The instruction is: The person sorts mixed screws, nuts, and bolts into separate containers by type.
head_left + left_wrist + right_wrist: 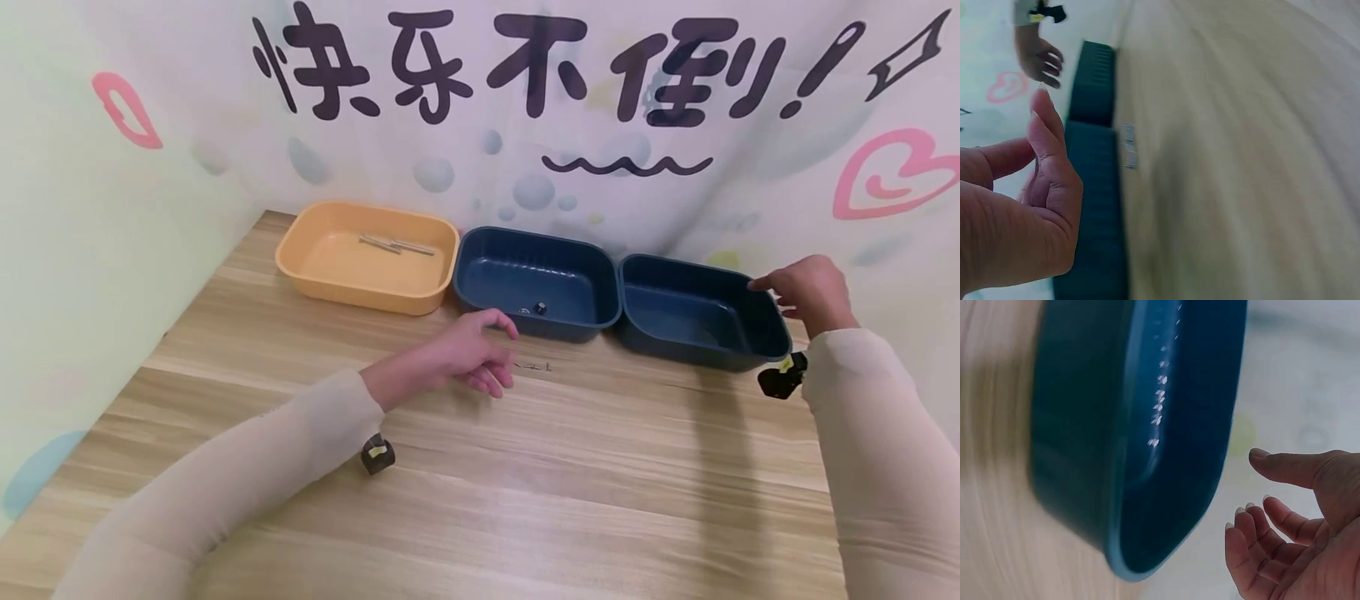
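Small metal pieces [536,367] lie before the middle blue bin [517,279] — likely light, rigid, slippery, best pinched mid-length. The left hand [476,352], beside them, and the right hand [812,293] look loosely open.

From the head, looks forward and down over the table [540,483], far enough back for left hand [474,350] and right hand [813,292]. From the left wrist, turned sideways, looks close past left hand at frame left toward right hand at upper left. From the right wrist, also sideways, sits nearest the rightmost blue tray [693,352], shared by all three views.
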Demonstrator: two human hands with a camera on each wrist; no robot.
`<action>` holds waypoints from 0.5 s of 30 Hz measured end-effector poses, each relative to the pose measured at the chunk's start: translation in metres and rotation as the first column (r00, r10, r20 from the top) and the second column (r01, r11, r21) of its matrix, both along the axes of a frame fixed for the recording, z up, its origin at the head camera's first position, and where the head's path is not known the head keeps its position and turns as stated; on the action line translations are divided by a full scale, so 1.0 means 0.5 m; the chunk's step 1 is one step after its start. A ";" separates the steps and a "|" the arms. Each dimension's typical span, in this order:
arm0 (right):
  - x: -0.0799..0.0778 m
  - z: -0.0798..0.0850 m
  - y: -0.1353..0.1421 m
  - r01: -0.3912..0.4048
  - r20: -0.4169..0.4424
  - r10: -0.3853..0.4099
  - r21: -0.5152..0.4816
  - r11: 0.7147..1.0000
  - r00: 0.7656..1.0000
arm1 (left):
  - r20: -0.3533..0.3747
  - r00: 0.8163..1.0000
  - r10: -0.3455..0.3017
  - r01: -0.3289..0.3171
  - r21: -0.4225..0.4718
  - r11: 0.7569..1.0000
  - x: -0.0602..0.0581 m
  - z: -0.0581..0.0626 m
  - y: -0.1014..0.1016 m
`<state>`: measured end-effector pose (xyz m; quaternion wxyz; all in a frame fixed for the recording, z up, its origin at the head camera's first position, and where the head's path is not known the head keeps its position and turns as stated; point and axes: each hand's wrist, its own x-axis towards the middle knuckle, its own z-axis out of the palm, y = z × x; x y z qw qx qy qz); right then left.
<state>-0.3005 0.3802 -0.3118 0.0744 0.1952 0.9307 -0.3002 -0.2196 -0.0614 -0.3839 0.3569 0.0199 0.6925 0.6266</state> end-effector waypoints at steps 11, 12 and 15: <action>-0.002 -0.014 0.029 0.055 0.083 -0.057 0.019 0.998 0.995 | 0.067 0.997 0.041 -0.039 -0.042 0.998 -0.009 -0.082 0.024; -0.001 -0.016 0.031 0.056 0.086 -0.058 0.019 0.998 0.995 | 0.063 0.997 0.044 -0.041 -0.043 0.998 -0.011 -0.083 0.026; 0.003 -0.020 0.036 0.061 0.105 -0.062 0.013 0.998 0.993 | 0.066 0.997 0.048 -0.044 -0.050 0.998 -0.016 -0.086 0.032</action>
